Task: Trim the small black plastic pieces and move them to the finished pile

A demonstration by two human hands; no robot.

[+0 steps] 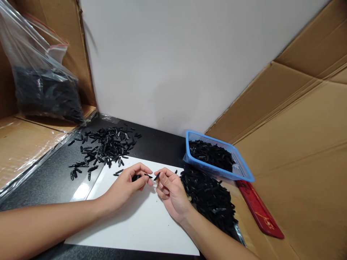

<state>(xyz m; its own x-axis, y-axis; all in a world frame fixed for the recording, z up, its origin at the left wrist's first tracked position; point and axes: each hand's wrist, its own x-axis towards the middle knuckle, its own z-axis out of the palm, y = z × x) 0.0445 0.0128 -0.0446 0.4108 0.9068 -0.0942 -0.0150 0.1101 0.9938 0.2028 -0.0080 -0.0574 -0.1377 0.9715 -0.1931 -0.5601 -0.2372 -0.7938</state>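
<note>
Over the white sheet (135, 227), my left hand (130, 182) pinches a slim black piece (148, 176) between thumb and finger. More black pieces (135, 177) show inside the curl of that hand; whether they are held or lie beneath cannot be made out. Close beside it, my right hand (172, 191) is closed on another slim black piece (157, 176), its tip pointing toward the left hand. The two pieces are a small gap apart. A scattered heap of similar pieces (108, 144) lies beyond my left hand, and a dense pile (210, 202) is right of my right hand.
A blue plastic basket (217, 171) with black pieces stands at the right, behind the pile. A red flat object (260, 211) lies beside the cardboard wall (306, 144). At the left, a clear zip bag (48, 86) of black pieces rests on cardboard. A white panel (162, 54) rises behind.
</note>
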